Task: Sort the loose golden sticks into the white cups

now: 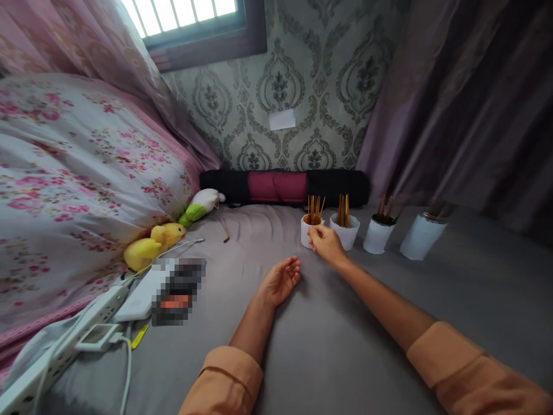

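Head view, clock read from the middle of the frame: at 4 o'clock, find the right hand (327,243), reaching to the front of the leftmost white-wrapped cup (305,233) with thin sticks (314,206) fanning up from it. Pinching with the fingertips; cannot tell whether gripping a stick, pressing the cup's wall or grasping nothing. At 6 o'clock, note the left hand (283,282), palm half turned up, loosely bent at the fingers, with nothing visible in it.

Judging by the pose, busy at that first cup. Would seem to call for a straight, upward line and a light touch, so as not to tip the cup or catch neighbouring sticks.

Mind the second cup (352,233) between 3 and 4 o'clock, just beside the first and close to the knuckles. Just past 3, see the third cup (379,237) and fourth cup (423,239), more widely spaced. Toward 12, blocked by the rolled bundle (279,187); toward 8, hemmed by the power strip (103,308). Most room for moving over the grey sheet (345,346), from 5 to 6 o'clock
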The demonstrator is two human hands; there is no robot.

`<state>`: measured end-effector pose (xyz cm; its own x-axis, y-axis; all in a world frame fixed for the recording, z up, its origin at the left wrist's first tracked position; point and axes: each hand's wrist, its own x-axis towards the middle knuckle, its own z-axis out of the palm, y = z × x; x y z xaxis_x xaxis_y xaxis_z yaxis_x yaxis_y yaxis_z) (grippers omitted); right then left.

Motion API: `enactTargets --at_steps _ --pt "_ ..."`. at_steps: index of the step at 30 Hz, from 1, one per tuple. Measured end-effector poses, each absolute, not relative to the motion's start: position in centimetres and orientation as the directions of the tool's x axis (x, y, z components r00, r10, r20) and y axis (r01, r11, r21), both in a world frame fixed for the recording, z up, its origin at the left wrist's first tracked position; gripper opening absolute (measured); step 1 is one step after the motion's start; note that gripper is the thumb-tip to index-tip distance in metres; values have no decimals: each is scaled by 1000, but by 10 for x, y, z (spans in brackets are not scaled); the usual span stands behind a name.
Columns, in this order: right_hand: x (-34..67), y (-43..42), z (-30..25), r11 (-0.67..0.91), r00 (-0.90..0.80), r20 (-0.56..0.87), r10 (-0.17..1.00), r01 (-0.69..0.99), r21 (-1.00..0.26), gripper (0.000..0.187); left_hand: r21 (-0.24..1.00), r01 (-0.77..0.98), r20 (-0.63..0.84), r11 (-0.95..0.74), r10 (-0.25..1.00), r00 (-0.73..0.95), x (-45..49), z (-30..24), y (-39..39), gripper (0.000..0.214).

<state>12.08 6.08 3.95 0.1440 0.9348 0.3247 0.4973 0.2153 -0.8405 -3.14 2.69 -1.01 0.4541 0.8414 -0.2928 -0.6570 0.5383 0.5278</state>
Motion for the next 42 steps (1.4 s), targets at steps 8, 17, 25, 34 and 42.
enactTargets --at_steps 8,17,25,34,42 --pt "111 64 3 153 149 267 952 522 -839 34 501 -667 -300 552 833 465 -32 -6 27 8" --pt "105 60 -20 159 167 325 931 616 -772 37 493 -686 -280 534 845 457 -35 -8 31 7" --pt "106 58 -26 184 175 373 911 638 -748 38 524 -709 -280 472 882 379 -42 -9 37 9" --pt "106 55 -28 190 172 403 899 675 -713 36 551 -696 -342 460 886 315 -47 -5 44 9" --pt "107 56 -28 190 151 397 905 692 -696 35 726 -516 -452 455 881 140 -58 5 70 10"
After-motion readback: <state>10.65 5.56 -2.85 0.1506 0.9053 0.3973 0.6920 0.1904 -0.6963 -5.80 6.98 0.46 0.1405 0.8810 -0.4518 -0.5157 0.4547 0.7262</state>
